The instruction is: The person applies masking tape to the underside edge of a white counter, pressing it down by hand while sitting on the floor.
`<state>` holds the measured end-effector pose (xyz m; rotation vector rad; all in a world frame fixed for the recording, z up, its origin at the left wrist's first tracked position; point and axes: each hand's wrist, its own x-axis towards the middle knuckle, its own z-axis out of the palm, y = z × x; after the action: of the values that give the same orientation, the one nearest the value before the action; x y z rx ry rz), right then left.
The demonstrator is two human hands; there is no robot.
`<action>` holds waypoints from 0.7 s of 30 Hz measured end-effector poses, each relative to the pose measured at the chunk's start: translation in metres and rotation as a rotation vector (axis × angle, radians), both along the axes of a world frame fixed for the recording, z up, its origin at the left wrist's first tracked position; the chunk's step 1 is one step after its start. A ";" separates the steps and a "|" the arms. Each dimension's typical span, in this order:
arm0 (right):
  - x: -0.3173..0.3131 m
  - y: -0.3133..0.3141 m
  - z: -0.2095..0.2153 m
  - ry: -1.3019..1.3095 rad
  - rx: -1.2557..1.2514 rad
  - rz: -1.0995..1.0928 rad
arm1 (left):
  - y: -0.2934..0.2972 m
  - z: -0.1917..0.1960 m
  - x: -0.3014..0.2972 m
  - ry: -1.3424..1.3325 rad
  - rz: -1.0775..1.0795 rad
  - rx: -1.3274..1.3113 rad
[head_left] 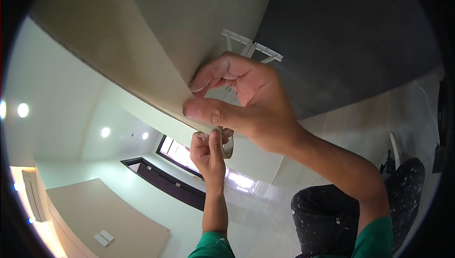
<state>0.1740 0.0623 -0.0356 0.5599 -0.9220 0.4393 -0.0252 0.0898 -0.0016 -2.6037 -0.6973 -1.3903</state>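
While pressing tape (201,124) along wall edge (142,75): right hand (237,99) fingers flat, left hand (208,151) clamped on tape roll (227,145); rest of edge looks bare.

Tape roll (228,146): clear-tan, upright on edge, just below beige wall corner edge (156,68)

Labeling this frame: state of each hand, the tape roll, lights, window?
right hand: fingertips pressed along the wall's corner edge
left hand: gripping the tape roll
tape roll: held up just below the right hand
ceiling spotlights: on
window: bright with daylight
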 end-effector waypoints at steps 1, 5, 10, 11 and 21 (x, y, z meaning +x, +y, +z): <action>-0.001 0.002 -0.001 -0.016 -0.008 0.001 | -0.001 0.001 0.003 0.000 0.010 0.018; -0.002 0.010 -0.002 -0.073 -0.048 -0.006 | 0.003 0.005 0.007 -0.081 -0.020 0.015; -0.002 0.014 0.000 -0.096 -0.061 -0.041 | 0.005 0.007 0.005 -0.104 0.032 0.112; -0.004 0.014 0.000 -0.078 -0.055 -0.048 | 0.004 0.009 0.006 -0.109 0.036 0.119; -0.012 0.013 0.000 0.003 -0.103 -0.191 | -0.003 0.009 0.003 -0.114 0.102 0.208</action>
<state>0.1615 0.0755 -0.0351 0.3747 -0.9348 0.3114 -0.0218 0.0873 0.0071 -2.3148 -0.6505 -1.5018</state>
